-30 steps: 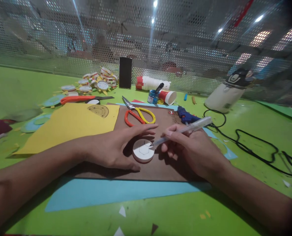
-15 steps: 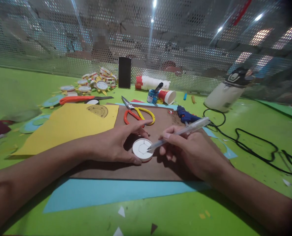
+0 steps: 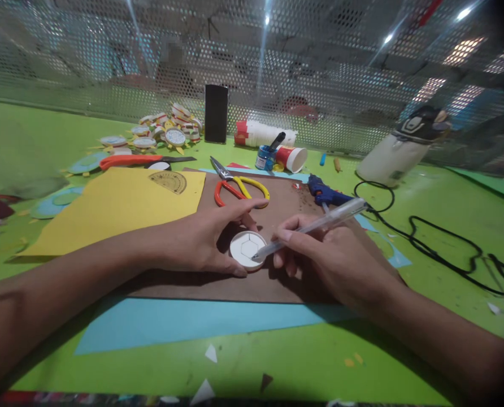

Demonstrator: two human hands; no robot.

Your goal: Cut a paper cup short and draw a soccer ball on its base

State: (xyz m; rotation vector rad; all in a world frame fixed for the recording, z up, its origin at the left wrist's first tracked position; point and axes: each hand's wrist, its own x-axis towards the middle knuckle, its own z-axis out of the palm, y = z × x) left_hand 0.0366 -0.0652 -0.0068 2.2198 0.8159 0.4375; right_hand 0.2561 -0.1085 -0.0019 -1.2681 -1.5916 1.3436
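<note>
A small white disc (image 3: pixel 247 249) with a hexagon drawn on it lies on a brown sheet (image 3: pixel 252 282). My left hand (image 3: pixel 201 240) curls round the disc's left edge, thumb below and fingers above, and holds it in place. My right hand (image 3: pixel 332 257) grips a clear pen (image 3: pixel 315 226) in a writing pinch. The pen's tip touches the disc near its lower right rim.
Orange and yellow scissors (image 3: pixel 239 189) and a blue glue gun (image 3: pixel 326 195) with a black cord (image 3: pixel 442 240) lie behind the hands. A yellow sheet (image 3: pixel 112 206), a blue sheet (image 3: pixel 184 325), an orange cutter (image 3: pixel 129 161), paper cups (image 3: pixel 273 141), a paint pot (image 3: pixel 264 159) and finished discs (image 3: pixel 167 133) lie around.
The disc was turned under my left hand and sits a little farther from me. The pen tip moved from the disc's right rim to its lower right. The camera tilted slightly.
</note>
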